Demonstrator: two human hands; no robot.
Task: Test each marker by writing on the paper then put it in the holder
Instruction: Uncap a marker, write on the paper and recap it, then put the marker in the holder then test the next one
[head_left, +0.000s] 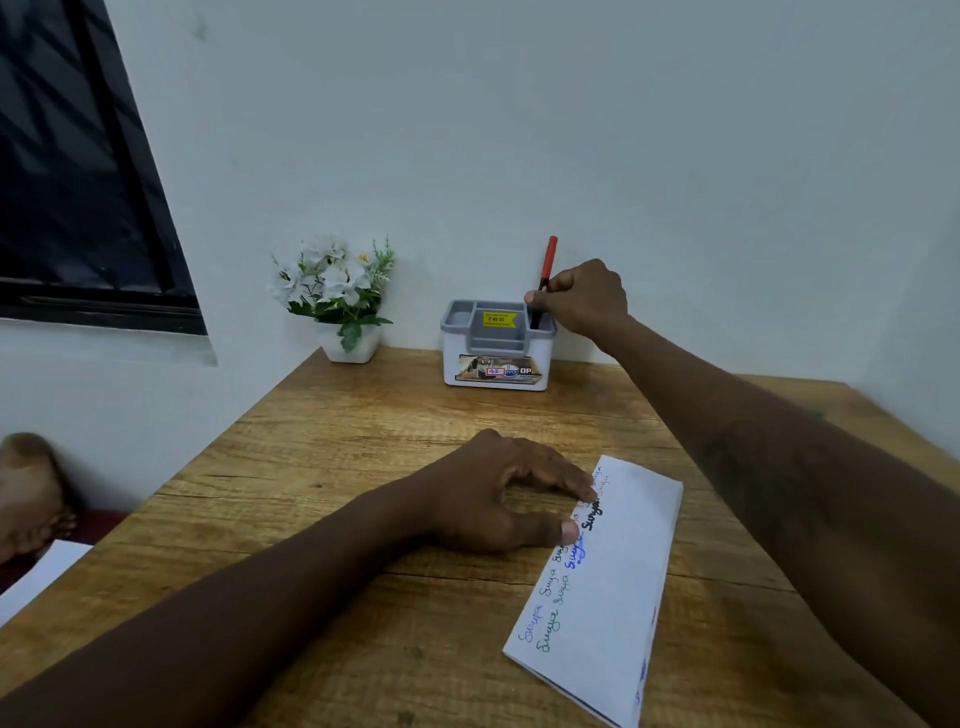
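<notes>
A: what's readable here?
B: holder sticker says 49.00. Right hand fingers pinch the marker, tip inside it. Left hand fingertips spread open on the paper.

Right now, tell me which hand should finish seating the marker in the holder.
Right. The right hand already grips the marker, its tip inside the holder. The left hand pins the paper.
</notes>
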